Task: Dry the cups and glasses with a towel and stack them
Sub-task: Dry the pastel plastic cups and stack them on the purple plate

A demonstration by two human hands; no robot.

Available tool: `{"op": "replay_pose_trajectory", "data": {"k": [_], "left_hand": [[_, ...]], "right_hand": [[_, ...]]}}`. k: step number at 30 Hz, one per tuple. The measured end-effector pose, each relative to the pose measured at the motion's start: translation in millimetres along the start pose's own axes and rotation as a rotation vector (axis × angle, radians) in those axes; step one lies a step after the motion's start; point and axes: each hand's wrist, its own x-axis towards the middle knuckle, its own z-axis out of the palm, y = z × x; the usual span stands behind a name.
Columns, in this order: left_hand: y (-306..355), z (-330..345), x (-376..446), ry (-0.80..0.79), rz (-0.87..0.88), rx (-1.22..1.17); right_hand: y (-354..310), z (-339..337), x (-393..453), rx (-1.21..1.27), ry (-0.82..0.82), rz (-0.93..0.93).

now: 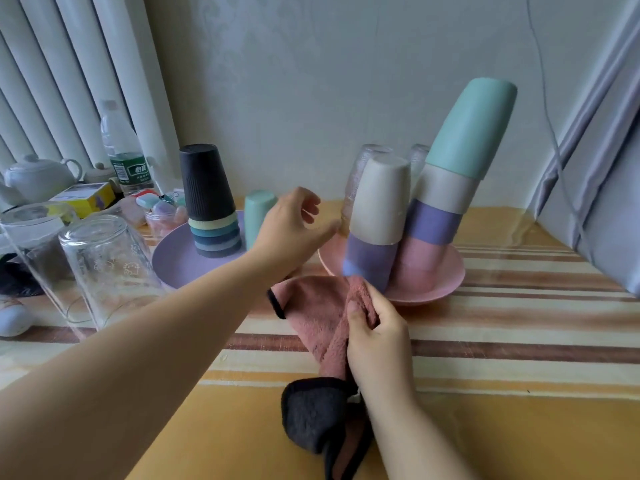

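Observation:
My right hand [375, 336] grips a pink towel [317, 315] with a dark reverse side, low over the striped tablecloth. My left hand [294, 226] hovers with loosely spread fingers between two plates and holds nothing. A pink plate [434, 287] carries two leaning stacks of upturned cups: a short one topped by a cream cup [381, 199], and a tall one topped by a teal cup [472, 128]. Clear glasses [360, 168] stand behind them. On a purple plate [173, 261] stands a stack topped by a black cup [204, 181], with a single teal cup [258, 213] beside it.
Two upturned clear glasses [104, 268] stand at the left near the table edge. Behind them are a water bottle [123, 150], a white teapot [38, 178], a yellow box [85, 199] and small clutter. A grey curtain [602, 202] hangs at the right.

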Motion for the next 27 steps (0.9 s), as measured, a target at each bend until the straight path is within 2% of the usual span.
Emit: {"op": "replay_pose_trajectory", "data": {"k": [3,8,10,19,27], "left_hand": [[23.4,18.8,-0.8,-0.161,-0.067,-0.141],[28.9,44.2,12.4,-0.227,-0.169,-0.249],[29.9,49.4,15.6,-0.255,-0.165,-0.210],[37.4,56.8,20.8,-0.227,-0.021,-0.016],[35.5,54.5,19.2,-0.223,0.032,-0.012]], "right_hand": [[-1.0,-3.5,3.0,0.021,0.038,0.014],[1.9,-2.4,1.7,0.021,0.037,0.016],[3.0,-2.5,2.1,0.018,0.035,0.008],[5.4,-1.7,3.1,0.012,0.014,-0.020],[6.2,-0.9,3.1,0.033,-0.001,-0.014]]}}
